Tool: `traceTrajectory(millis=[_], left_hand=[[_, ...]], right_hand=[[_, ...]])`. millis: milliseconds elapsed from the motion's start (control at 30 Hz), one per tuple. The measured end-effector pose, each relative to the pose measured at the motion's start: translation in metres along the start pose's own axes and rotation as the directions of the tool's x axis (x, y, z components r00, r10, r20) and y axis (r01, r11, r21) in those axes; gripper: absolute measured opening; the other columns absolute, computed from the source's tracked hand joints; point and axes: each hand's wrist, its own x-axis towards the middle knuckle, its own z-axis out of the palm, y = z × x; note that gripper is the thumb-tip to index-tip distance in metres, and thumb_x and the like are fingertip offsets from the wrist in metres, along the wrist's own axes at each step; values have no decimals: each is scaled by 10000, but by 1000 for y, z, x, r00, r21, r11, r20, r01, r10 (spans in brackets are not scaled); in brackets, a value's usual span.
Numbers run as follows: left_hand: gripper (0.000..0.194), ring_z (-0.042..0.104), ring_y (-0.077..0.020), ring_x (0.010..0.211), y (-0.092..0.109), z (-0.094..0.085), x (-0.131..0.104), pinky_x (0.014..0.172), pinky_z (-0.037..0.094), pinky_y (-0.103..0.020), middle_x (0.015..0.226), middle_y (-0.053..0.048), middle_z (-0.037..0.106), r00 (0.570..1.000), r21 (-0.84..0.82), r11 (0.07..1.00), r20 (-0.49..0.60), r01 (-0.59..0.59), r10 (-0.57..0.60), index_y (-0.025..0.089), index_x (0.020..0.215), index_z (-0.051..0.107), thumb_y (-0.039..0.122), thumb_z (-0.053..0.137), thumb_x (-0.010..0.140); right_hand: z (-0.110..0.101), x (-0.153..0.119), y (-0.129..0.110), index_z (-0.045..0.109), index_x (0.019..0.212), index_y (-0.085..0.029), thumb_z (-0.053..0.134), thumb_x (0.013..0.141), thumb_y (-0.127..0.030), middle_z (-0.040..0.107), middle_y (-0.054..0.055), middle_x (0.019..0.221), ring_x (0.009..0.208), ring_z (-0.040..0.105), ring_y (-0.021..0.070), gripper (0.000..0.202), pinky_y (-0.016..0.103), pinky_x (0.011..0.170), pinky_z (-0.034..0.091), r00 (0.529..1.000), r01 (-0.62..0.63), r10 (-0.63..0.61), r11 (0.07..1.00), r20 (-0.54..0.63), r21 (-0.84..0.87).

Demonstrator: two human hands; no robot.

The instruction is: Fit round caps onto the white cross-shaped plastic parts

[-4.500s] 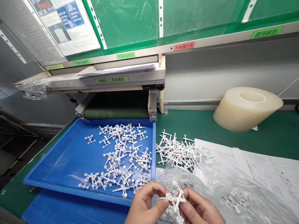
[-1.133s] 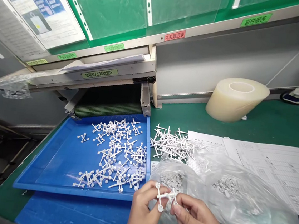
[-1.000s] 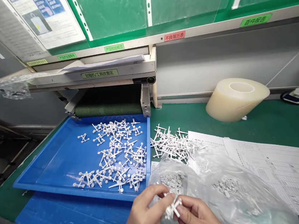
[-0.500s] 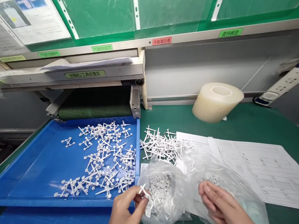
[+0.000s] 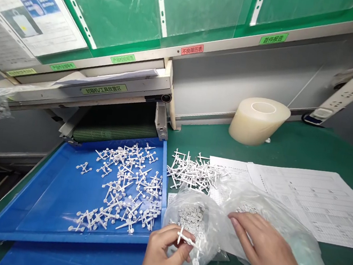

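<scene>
Left hand point(image 5: 163, 250) grip pinching white sprue point(image 5: 187, 241), right hand point(image 5: 259, 248) spread on clear bag point(image 5: 283, 229), under red label "不良履历表" point(image 5: 192, 49).

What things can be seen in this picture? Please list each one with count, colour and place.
blue tray: one, blue, left on the bench.
white sprue pieces: many, white, loose in the tray.
stripped sprue pile: one heap, white, right of the tray.
clear bag: one, transparent, front right, holding small parts.
paper forms: several, white, right.
film roll: one, cream, back.
power strip: one, white, far right.
left hand: pinching one white sprue.
right hand: lying on the bag.
</scene>
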Motion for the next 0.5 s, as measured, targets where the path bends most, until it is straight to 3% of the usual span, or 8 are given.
traceTrajectory(millis=[100, 233, 433, 500], left_hand=[[129, 581, -127, 540, 0, 2, 0, 531, 477, -204, 681, -37, 651, 998, 36, 998, 32, -49, 48, 162, 713, 710, 104, 598, 736], [209, 636, -144, 656, 1, 2, -1, 634, 492, -196, 730, -30, 687, 987, 103, 983, 76, -151, 143, 190, 755, 711, 29, 583, 724], [254, 661, -147, 763, 1, -5, -1, 695, 498, -191, 851, -46, 707, 923, 140, 917, 148, -374, 354, 214, 915, 685, 35, 548, 798], [266, 664, -148, 780, 2, -5, -2, 712, 502, -193, 874, -46, 714, 919, 145, 911, 151, -385, 365, 229, 935, 688, 40, 551, 808]], right_hand=[[0, -3, -22, 608, 860, -226, 409, 886, -435, 636, 47, 824, 784, 586, 233, 290, 318, 671, 441, 978, -71, -2, 935, 207, 347], [11, 2, -36, 570, 732, -188, 521, 815, -527, 522, -20, 609, 577, 481, 132, 353, 237, 548, 379, 890, -291, -75, 668, 450, 685], [25, 3, -33, 498, 669, -166, 681, 699, -523, 456, -60, 514, 441, 349, 53, 402, 172, 434, 295, 740, -616, -161, 227, 653, 754], [27, 2, -32, 487, 662, -174, 670, 700, -534, 438, -66, 497, 424, 324, 53, 406, 174, 417, 287, 742, -615, -162, 223, 651, 756]])
